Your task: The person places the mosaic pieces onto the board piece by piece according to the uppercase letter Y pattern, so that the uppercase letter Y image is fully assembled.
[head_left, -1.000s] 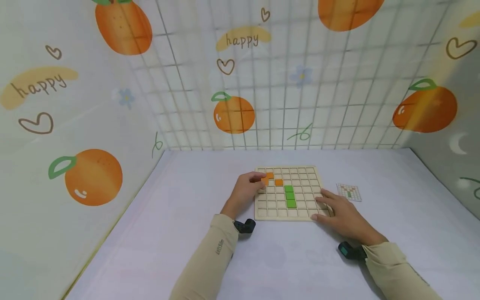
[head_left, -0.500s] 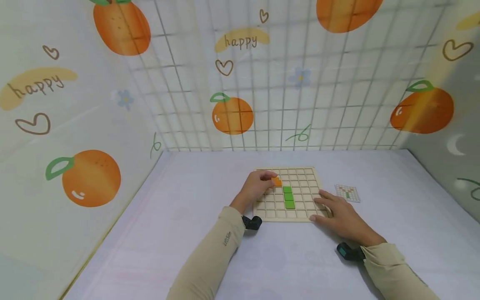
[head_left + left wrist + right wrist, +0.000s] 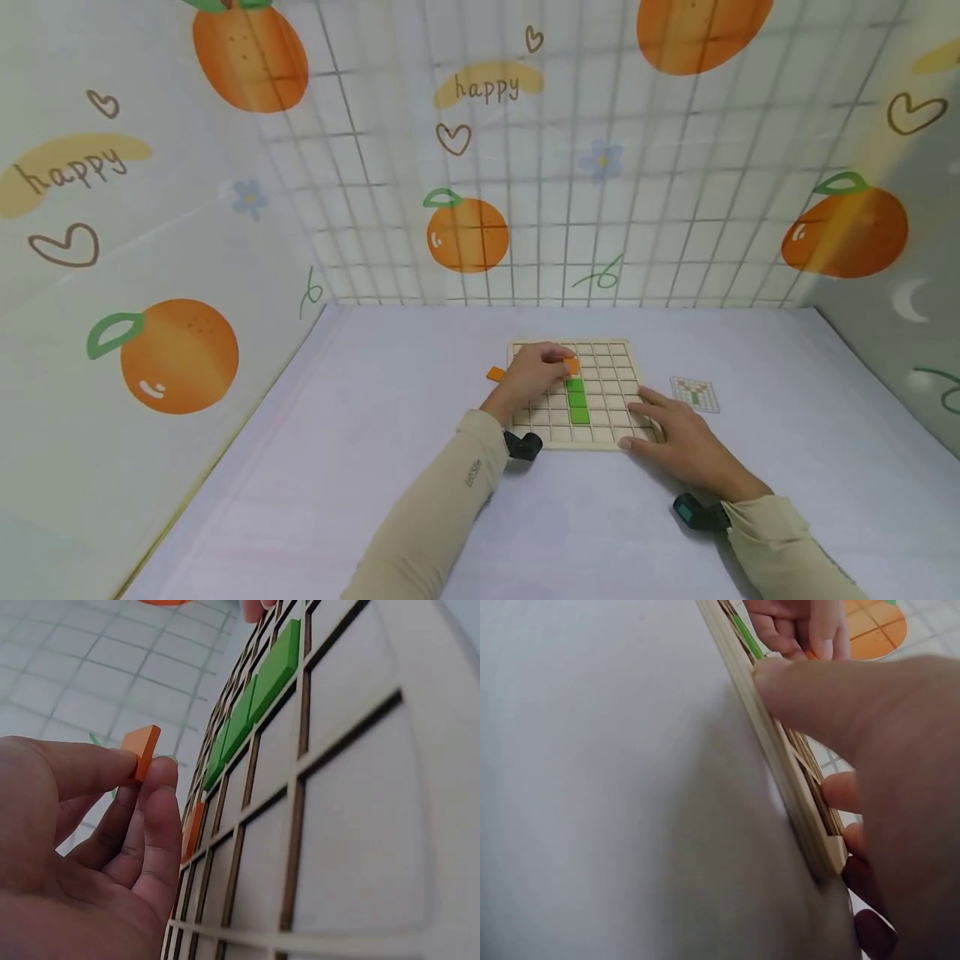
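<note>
My left hand (image 3: 534,377) is over the upper middle of a wooden grid board (image 3: 611,387), pinching an orange square tile (image 3: 140,750) between thumb and fingertips. The tile is tilted and raised off the grid. Three green tiles (image 3: 274,671) fill a column of cells just in front of it. Another orange tile (image 3: 193,831) sits in a cell beside that hand; in the head view the hand covers it. At the board's front right corner rests my right hand (image 3: 686,442), fingers spread along the right side and thumb on the front edge.
To the board's right lies a small card (image 3: 694,394) printed with a coloured grid pattern. A loose orange piece (image 3: 496,374) is on the white table (image 3: 360,467) by the board's left edge. A patterned curtain (image 3: 375,167) stands behind and at both sides.
My left hand has moved right across the board with the orange tile, toward the top of the green column. The loose orange piece at left has come into view. My right hand has stayed put.
</note>
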`<action>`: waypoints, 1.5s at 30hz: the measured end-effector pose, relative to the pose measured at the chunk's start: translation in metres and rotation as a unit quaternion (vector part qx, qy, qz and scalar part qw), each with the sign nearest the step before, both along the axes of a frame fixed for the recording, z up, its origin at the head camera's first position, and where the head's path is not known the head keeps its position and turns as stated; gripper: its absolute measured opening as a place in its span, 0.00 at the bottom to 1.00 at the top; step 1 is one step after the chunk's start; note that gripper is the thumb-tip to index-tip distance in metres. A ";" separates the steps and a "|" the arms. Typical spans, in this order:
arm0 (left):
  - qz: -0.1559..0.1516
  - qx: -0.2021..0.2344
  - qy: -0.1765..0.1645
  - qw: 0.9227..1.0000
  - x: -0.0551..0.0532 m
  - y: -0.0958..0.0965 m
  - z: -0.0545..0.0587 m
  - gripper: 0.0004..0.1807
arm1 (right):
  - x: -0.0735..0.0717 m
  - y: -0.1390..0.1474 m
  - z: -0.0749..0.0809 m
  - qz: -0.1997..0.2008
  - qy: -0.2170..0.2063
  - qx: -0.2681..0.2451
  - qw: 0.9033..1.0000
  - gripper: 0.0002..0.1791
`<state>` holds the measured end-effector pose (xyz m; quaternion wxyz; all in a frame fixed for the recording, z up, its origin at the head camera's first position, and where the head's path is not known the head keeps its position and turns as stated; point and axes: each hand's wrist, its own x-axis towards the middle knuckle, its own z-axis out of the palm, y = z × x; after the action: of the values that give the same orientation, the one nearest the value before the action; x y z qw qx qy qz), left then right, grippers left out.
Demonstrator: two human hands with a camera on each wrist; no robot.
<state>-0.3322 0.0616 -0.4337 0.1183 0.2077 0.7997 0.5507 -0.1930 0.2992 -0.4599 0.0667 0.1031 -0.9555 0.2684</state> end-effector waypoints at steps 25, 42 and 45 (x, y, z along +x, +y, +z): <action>-0.021 0.005 -0.015 1.000 -0.011 0.031 0.001 0.11 | 0.001 -0.001 -0.003 0.007 0.017 0.001 1.000 0.39; 0.005 -0.059 0.018 0.998 -0.016 0.040 -0.003 0.09 | 0.001 -0.002 0.001 -0.011 0.005 0.016 1.000 0.39; 0.007 -0.058 0.013 0.998 -0.017 0.040 -0.004 0.09 | 0.002 -0.001 0.000 -0.009 0.008 0.013 1.000 0.39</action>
<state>-0.3491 0.1019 -0.4373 0.1161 0.2024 0.8332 0.5013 -0.1915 0.2985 -0.4599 0.0753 0.0977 -0.9592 0.2542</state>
